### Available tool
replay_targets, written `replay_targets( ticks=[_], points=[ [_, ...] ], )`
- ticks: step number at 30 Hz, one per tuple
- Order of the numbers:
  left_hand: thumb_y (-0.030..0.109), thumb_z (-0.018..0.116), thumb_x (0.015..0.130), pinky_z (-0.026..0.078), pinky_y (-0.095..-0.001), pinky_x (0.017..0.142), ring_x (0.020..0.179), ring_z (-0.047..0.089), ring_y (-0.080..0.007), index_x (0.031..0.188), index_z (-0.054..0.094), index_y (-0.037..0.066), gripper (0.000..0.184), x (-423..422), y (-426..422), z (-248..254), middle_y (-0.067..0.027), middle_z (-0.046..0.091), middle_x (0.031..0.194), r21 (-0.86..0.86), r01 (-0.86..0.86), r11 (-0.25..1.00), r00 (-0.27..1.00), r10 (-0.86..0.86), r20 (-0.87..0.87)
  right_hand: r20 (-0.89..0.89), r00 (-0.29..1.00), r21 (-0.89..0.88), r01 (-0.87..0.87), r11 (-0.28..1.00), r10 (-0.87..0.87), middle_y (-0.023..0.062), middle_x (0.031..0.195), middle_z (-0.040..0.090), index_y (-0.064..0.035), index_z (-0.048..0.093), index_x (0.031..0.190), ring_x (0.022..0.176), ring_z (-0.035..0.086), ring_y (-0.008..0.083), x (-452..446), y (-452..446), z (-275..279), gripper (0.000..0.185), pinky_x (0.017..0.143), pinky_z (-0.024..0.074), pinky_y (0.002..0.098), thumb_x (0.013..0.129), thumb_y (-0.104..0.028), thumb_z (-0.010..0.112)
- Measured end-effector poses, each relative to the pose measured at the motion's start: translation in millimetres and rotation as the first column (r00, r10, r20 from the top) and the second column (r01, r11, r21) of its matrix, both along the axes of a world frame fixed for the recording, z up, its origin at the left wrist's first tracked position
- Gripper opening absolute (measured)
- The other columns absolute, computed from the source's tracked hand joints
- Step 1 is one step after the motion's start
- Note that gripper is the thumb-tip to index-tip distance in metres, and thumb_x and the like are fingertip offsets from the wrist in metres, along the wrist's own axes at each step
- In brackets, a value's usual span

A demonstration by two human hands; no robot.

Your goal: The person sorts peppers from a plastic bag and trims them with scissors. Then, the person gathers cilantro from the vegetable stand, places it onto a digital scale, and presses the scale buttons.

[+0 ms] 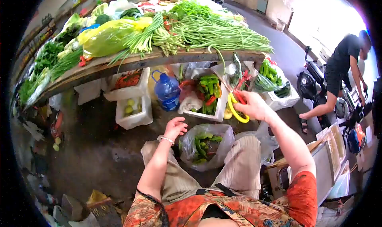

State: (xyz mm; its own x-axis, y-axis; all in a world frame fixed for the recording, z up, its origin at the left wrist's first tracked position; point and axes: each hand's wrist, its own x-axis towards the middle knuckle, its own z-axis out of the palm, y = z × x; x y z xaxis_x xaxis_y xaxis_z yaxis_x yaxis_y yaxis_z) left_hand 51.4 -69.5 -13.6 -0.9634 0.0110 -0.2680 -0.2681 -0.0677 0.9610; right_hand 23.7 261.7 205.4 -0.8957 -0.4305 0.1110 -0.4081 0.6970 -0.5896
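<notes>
My right hand (252, 105) holds scissors (237, 112) with yellow and red handles, their blades pointing up and left over a foam box (218, 112) of green and red peppers (209, 92). Bare and raised, my left hand (175, 129) has its fingers apart and slightly curled, with nothing in it. It is at the left of a clear plastic bag (223, 147), which stands between my knees with green peppers (201, 144) and leaves inside.
A wooden stall (159, 60) piled with long beans (223, 32) and greens spans the front. Beneath it are a blue water jug (166, 91) and a foam box (145, 116) of round green produce. A person (342, 64) bends beside a scooter at the right.
</notes>
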Motion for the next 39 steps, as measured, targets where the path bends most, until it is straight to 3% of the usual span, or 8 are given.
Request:
replay_targets(
  ticks=[4, 12, 17, 25, 31, 33, 35, 39],
  points=[
    [0.012, 0.061, 0.086, 0.052, -0.0271, 0.058, 0.072, 0.066, -0.015, 0.118, 0.054, 0.006, 0.033, -7.2, 6.2, 2.9, -0.0094, 0.066, 0.094, -0.022, 0.033, 0.999, 0.999, -0.033, 0.001, -0.064, 0.997, 0.139, -0.042, 0.989, 0.052, 0.0233, 0.073, 0.061, 0.0042, 0.059, 0.083, 0.071, 0.062, 0.036, -40.8, -31.9, 30.8, 0.043, 0.068, 0.0479, 0.042, 0.076, -0.039, 0.059],
    [0.014, 0.061, 0.083, 0.046, -0.024, 0.056, 0.068, 0.061, -0.0111, 0.116, 0.055, 0.006, 0.035, -13.5, 7.5, 13.8, -0.0046, 0.065, 0.088, -0.057, 0.065, 0.996, 0.998, -0.066, -0.016, 0.001, 0.997, 0.435, 0.074, 0.897, -0.083, 0.025, 0.084, 0.064, 0.0023, 0.066, 0.083, 0.081, 0.063, 0.0365, -132.9, -89.8, 52.0, 0.056, 0.073, 0.0491, 0.0412, 0.076, -0.052, 0.055],
    [0.009, 0.062, 0.081, 0.048, -0.0253, 0.059, 0.066, 0.059, -0.0098, 0.113, 0.057, 0.002, 0.033, -16.8, 11.1, 23.1, -0.0039, 0.063, 0.081, -0.01, 0.083, 0.997, 0.996, -0.083, -0.041, -0.044, 0.975, 0.667, -0.135, 0.733, 0.219, 0.0224, 0.085, 0.065, 0.0, 0.067, 0.082, 0.074, 0.061, 0.0378, -172.5, -119.1, 81.4, 0.052, 0.069, 0.0483, 0.0429, 0.082, -0.049, 0.049],
    [0.009, 0.062, 0.081, 0.049, -0.0253, 0.061, 0.066, 0.057, -0.0103, 0.113, 0.057, 0.001, 0.033, -15.4, 10.4, 28.8, -0.0027, 0.06, 0.081, -0.008, 0.124, 0.992, 0.992, -0.124, -0.01, -0.186, 0.982, 0.643, 0.105, 0.759, 0.022, 0.0249, 0.074, 0.063, 0.0062, 0.065, 0.081, 0.07, 0.064, 0.0344, -229.6, -188.3, 78.4, 0.055, 0.068, 0.0506, 0.0412, 0.078, -0.048, 0.057],
    [0.01, 0.061, 0.085, 0.047, -0.0249, 0.064, 0.069, 0.057, -0.009, 0.114, 0.055, 0.002, 0.031, -10.6, -0.8, 12.8, -0.002, 0.06, 0.082, 0.042, 0.131, 0.991, 0.974, -0.121, -0.192, -0.237, 0.94, 0.807, 0.05, 0.589, 0.245, 0.0229, 0.072, 0.062, 0.004, 0.066, 0.081, 0.068, 0.062, 0.0348, -238.7, -194.3, 112.2, 0.048, 0.067, 0.0499, 0.0427, 0.077, -0.043, 0.06],
    [0.01, 0.062, 0.084, 0.047, -0.0248, 0.064, 0.068, 0.056, -0.009, 0.114, 0.055, 0.002, 0.032, -9.2, -2.4, 16.1, -0.0016, 0.059, 0.081, 0.02, 0.111, 0.994, 0.965, -0.103, -0.241, -0.473, 0.849, 0.636, 0.143, 0.759, 0.236, 0.0218, 0.073, 0.062, 0.0033, 0.065, 0.089, 0.07, 0.063, 0.0335, -225.5, -222.4, 145.5, 0.048, 0.07, 0.0496, 0.0415, 0.079, -0.044, 0.06],
    [0.011, 0.061, 0.083, 0.043, -0.0238, 0.053, 0.062, 0.053, -0.0071, 0.112, 0.056, 0.001, 0.031, -11.2, -4.4, 16.2, -0.0013, 0.059, 0.078, 0.022, 0.081, 0.996, 0.952, -0.071, -0.297, -0.433, 0.846, 0.381, -0.143, 0.914, 0.313, 0.0211, 0.09, 0.065, 0.0006, 0.06, 0.107, 0.086, 0.064, 0.0313, -189.9, -265.3, 183.5, 0.054, 0.079, 0.049, 0.0397, 0.081, -0.046, 0.059],
    [0.007, 0.061, 0.083, 0.046, -0.0236, 0.058, 0.063, 0.054, -0.0077, 0.111, 0.056, 0.001, 0.03, -13.9, -11.0, 17.4, -0.0014, 0.058, 0.079, 0.161, 0.045, 0.986, 0.982, -0.014, -0.188, -0.572, 0.706, 0.12, -0.431, 0.894, 0.417, 0.0212, 0.135, 0.044, -0.0028, 0.038, 0.136, 0.126, 0.041, 0.0318, -212.4, -362.2, 183.1, 0.078, 0.104, 0.0327, 0.0393, 0.082, -0.055, 0.057]
  ],
)
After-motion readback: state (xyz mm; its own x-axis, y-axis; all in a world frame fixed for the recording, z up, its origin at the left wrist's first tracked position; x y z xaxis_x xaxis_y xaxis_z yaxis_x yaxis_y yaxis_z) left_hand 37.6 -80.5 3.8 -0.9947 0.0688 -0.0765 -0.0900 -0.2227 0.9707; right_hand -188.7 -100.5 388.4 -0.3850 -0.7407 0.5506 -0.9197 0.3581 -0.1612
